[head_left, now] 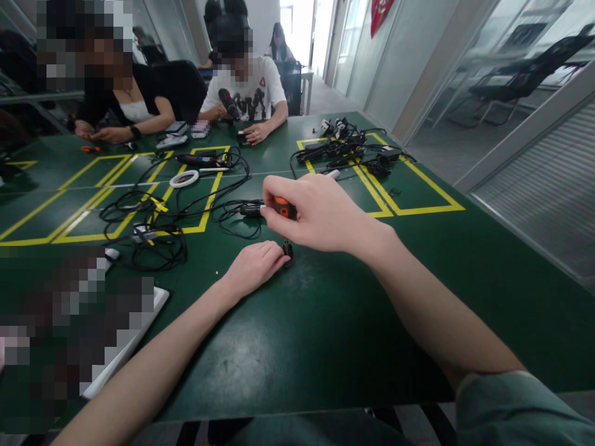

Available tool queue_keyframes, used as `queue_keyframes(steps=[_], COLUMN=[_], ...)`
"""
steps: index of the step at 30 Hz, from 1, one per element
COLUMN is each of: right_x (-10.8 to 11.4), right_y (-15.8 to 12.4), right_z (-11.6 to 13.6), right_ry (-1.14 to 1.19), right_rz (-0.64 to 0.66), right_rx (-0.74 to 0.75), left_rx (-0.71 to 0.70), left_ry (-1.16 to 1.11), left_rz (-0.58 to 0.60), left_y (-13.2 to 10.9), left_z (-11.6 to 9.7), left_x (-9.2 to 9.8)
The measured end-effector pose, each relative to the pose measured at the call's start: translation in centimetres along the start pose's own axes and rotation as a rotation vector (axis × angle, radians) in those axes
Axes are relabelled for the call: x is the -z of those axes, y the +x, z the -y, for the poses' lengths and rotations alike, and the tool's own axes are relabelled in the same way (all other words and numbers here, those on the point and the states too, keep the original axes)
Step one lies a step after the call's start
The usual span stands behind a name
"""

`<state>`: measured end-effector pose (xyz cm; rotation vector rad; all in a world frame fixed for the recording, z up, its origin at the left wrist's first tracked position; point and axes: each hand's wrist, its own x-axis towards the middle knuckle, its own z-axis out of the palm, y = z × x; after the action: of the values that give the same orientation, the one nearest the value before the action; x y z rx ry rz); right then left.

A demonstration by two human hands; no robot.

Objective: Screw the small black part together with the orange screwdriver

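My right hand (313,210) is wrapped round the orange and black handle of a screwdriver (284,209), which points down at the table. Directly beneath it, my left hand (255,266) pinches a small black part (288,253) between thumb and fingers, low over the green tabletop. The screwdriver's tip meets or nearly meets the top of this part; exact contact is too small to tell. Just left of my right hand lies a black connector (251,210) with a coiled cable.
Coiled black cables (153,248) and a white tape ring (184,179) lie to the left on the green table (297,359). More cables (344,148) are heaped at the back right. Across the table one person holds a power drill (228,104); another sits further left.
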<state>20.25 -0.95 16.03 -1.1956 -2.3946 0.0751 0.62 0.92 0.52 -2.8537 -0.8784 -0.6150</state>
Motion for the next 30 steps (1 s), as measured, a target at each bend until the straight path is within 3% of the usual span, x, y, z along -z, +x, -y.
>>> queue_keyframes(steps=[8,13,19,30], right_x=[0.0,0.2,0.3,0.4], right_y=[-0.1,-0.1,0.0,-0.3], right_z=[-0.3,-0.3,-0.1,0.1], right_ry=[0.071,0.072,0.050,0.077], right_rz=[0.008,0.003,0.019,0.004], right_rx=[0.007,0.003,-0.010,0.034], left_rx=[-0.024,-0.059,0.100,0.177], left_ry=[-0.020,-0.044,0.063,-0.186], left_rz=[0.039,0.169,0.319,0.177], left_y=[-0.2,-0.3,-0.2,-0.3], left_z=[0.2,1.0,2.2,1.3], left_x=[0.1,0.9,1.5,0.4])
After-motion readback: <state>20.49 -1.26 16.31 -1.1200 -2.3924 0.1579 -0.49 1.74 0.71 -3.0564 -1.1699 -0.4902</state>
